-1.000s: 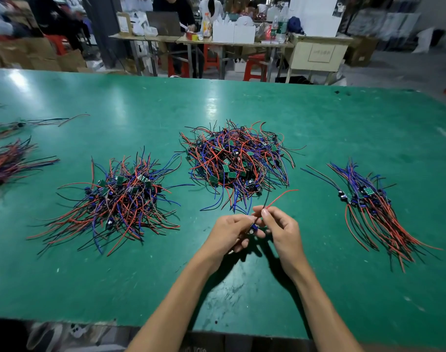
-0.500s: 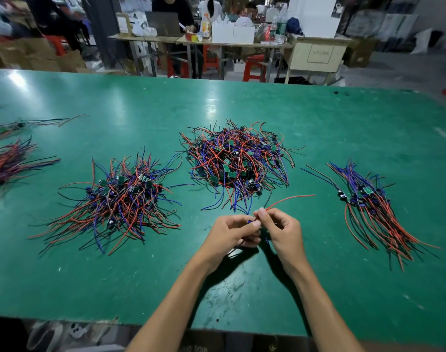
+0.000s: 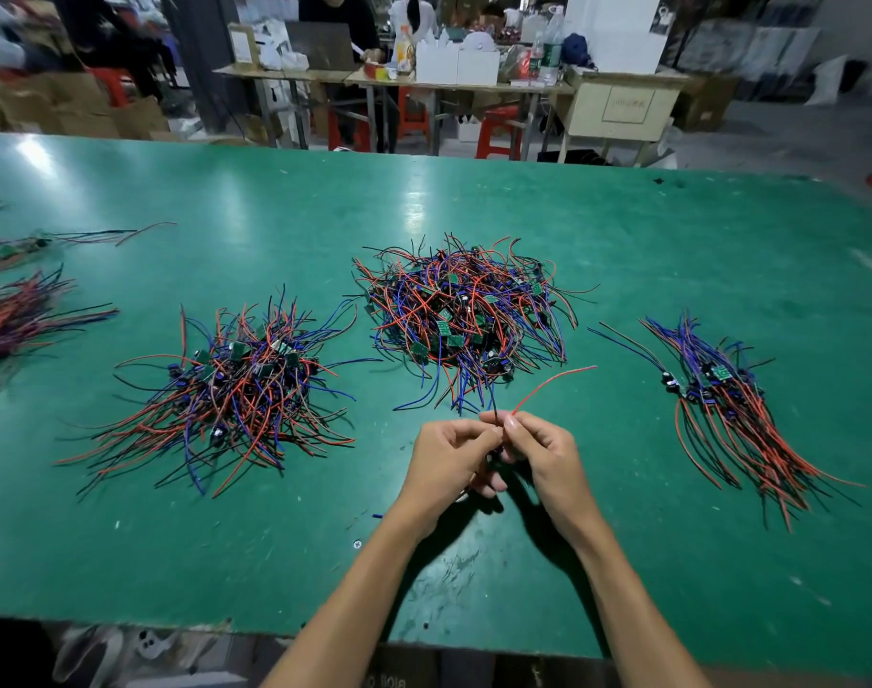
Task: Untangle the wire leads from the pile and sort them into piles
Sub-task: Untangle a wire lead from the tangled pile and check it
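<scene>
both hands, left hand [image 3: 451, 451] and right hand [image 3: 543, 451], pinching one red lead [image 3: 553, 382] near tangled pile [image 3: 461, 315]: separating for sorting.

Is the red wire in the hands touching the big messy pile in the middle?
Apart. In the head view, green table shows between the red wire and the middle pile. The right hand pinches the wire.

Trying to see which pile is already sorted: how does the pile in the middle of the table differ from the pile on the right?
The middle pile is a rounded mound with wires looping every way; the right pile lies flatter, its wires mostly running one way, fanned toward the near right. The middle pile looks bulkier and holds more leads than the right pile. The middle pile sits just beyond the hands, the right pile off to the side. Both mix red, blue and black wires with small green boards.
</scene>
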Tool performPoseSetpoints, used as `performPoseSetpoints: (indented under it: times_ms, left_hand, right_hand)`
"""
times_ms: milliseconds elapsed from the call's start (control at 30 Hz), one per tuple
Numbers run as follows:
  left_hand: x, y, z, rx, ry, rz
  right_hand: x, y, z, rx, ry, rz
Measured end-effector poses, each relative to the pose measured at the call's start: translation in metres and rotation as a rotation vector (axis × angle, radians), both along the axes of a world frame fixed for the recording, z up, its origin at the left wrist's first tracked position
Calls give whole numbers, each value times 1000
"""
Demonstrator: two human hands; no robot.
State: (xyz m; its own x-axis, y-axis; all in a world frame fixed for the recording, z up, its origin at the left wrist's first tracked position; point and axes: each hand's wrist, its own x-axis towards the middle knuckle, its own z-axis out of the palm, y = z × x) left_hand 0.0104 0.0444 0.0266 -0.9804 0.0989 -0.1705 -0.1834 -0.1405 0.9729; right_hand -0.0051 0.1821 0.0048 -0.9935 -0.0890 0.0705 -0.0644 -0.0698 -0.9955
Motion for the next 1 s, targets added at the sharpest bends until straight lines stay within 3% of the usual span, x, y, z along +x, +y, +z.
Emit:
performPoseSetpoints:
  times_ms: [267, 633, 1000]
  left_hand:
    - [0, -10, 2, 29, -27, -141]
    - [1, -13, 1, 66, -75, -153]
    - [-3, -17, 9, 25, -160, -232]
  right_hand:
    - [1, 2, 2, 42, 21, -53]
    - [2, 0, 4, 47, 2, -2]
    - [1, -7, 7, 70, -42, -88]
